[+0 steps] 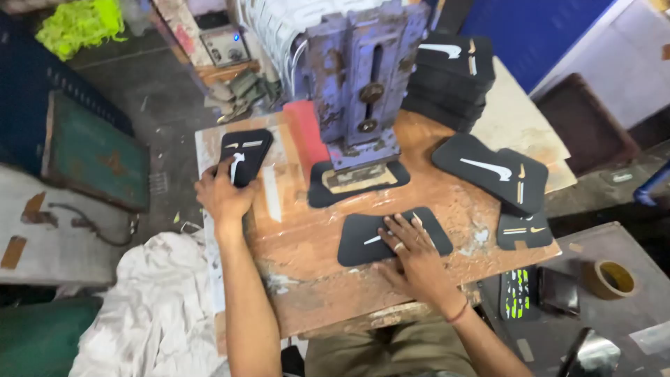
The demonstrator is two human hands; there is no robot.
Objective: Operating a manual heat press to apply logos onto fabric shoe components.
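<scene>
The bench [447,202] is bare wood, rough, scuffed and stained. The press [359,77] is metal, its blue paint chipped and rusty. The black shoe-upper pieces [363,237] look matt and smooth, like foam or synthetic sheet. A white cloth [157,314] lies crumpled, and the tape roll [611,279] is brown and glossy.

bare wood [300,244] between hands, press [359,84] blocking behind, stack [450,80] right

The floor [160,98] is dark grey and dusty. A worn wooden table [314,258] stands in the middle, brown and scratched. Behind it is a blue wall [537,28]. A green board [91,153] leans on the left. A crumpled white cloth [153,314] lies below it. A roll of tape [613,278] sits on a grey bench [614,244] at the right.
</scene>
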